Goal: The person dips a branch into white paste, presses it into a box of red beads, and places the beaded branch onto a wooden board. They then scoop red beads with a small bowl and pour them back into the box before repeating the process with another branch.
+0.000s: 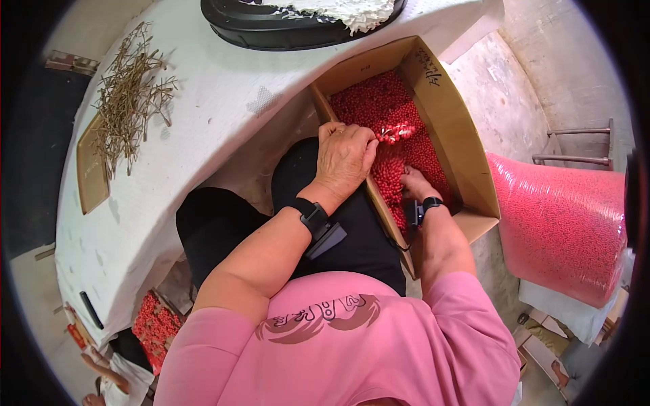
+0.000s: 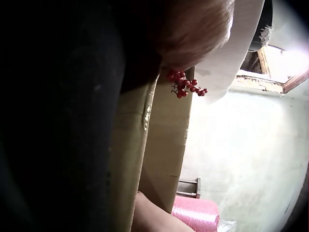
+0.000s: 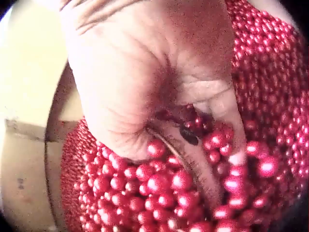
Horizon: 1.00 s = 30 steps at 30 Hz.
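Box: an open cardboard box (image 1: 450,128), slanting at the person's front right, partly filled with loose red beads (image 1: 369,98).
Left hand: above the box's left wall, its fingers drawn in around one end of a red-beaded sprig; the left hand (image 1: 344,154) covers the grip itself.
Sprig: over the beads, near the middle of the box's opening. The sprig (image 1: 396,132) points away from the left fingertips, its long axis running across the box towards the right wall.
Right hand: inside the box, nearer the person than the sprig and lower, fingers bent down among the beads. Whether the right hand (image 1: 418,184) grips any, I cannot tell.
Key relation: the sprig is right at the left hand and just beyond the right one, which is apart from it.
Edges: the box's walls rise on both sides of the hands; the left one passes under the left hand, beside the person's dark-clothed leg (image 1: 294,169).
Room: upward through the box's open top, and over the beads towards its far end.
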### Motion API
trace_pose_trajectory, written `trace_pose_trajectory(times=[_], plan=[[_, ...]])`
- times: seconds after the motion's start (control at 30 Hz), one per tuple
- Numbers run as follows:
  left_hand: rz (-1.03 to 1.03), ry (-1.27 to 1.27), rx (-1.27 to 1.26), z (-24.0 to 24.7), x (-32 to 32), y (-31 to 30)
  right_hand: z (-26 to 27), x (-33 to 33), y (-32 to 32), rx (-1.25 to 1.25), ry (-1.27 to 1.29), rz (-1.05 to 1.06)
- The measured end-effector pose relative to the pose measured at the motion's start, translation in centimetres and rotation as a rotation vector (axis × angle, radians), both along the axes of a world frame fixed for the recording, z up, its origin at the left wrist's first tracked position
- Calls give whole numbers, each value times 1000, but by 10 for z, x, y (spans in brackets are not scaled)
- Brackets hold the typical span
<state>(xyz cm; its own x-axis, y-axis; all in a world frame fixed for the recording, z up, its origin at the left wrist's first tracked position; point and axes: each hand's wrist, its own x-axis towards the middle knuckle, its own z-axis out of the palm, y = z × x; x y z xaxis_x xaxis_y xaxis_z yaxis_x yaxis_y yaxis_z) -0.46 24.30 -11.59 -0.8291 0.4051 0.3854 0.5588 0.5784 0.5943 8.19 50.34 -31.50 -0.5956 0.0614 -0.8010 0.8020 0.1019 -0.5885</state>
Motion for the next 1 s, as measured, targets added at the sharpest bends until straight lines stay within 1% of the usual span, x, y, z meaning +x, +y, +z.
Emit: trace_pose_trajectory(times=[0.07, 0.13, 0.17, 0.2, 0.27, 0.37, 0.43, 0.47, 0.5, 0.63, 0.73, 0.77, 0.8, 0.83, 0.87, 0.9, 0.93, 0.97, 1.0], plan=[[21, 17, -11, -1, -2, 1, 38, -11, 4, -277, 30, -135], [35, 35, -23, -3, -2, 1, 76, -18, 19, -372, 118, -197], [45, 44, -29, -4, -2, 2, 93, -21, 29, -375, 174, -154], [52, 46, -33, -4, -1, 2, 122, -20, 28, -417, 275, -175], [66, 51, -42, -5, 0, 2, 146, -22, 44, -370, 354, -166], [82, 61, -84, -6, 1, 3, 225, -21, 10, -458, 582, -355], [76, 59, -105, -6, 1, 2, 254, -24, -8, -293, 666, -335], [73, 57, -117, -6, 2, 2, 259, -25, -16, -211, 705, -326], [67, 58, -116, -6, 2, 2, 251, -30, -22, -211, 779, -320], [39, 41, -105, -5, 2, -1, 238, -47, -42, 690, 1026, -8], [48, 42, -90, -5, 0, 0, 195, -59, -31, 965, 900, 64], [57, 45, -89, -6, 0, 1, 159, -60, -17, 1017, 842, 69], [56, 42, -83, -6, 0, 1, 130, -58, -8, 974, 642, 79], [53, 40, -76, -6, -1, 2, 113, -53, -14, 1059, 497, 151], [48, 38, -70, -6, -2, 3, 95, -48, -18, 1072, 368, 270], [49, 34, -64, -6, -3, 4, 66, -43, -18, 999, 222, 334], [49, 30, -58, -7, -4, 5, 51, -35, -24, 951, 106, 401], [47, 23, -54, -8, -3, 4, 24, -26, -23, 880, 9, 461], [45, 18, -57, -7, -2, 4, 4, -16, -25, 861, -14, 489]])
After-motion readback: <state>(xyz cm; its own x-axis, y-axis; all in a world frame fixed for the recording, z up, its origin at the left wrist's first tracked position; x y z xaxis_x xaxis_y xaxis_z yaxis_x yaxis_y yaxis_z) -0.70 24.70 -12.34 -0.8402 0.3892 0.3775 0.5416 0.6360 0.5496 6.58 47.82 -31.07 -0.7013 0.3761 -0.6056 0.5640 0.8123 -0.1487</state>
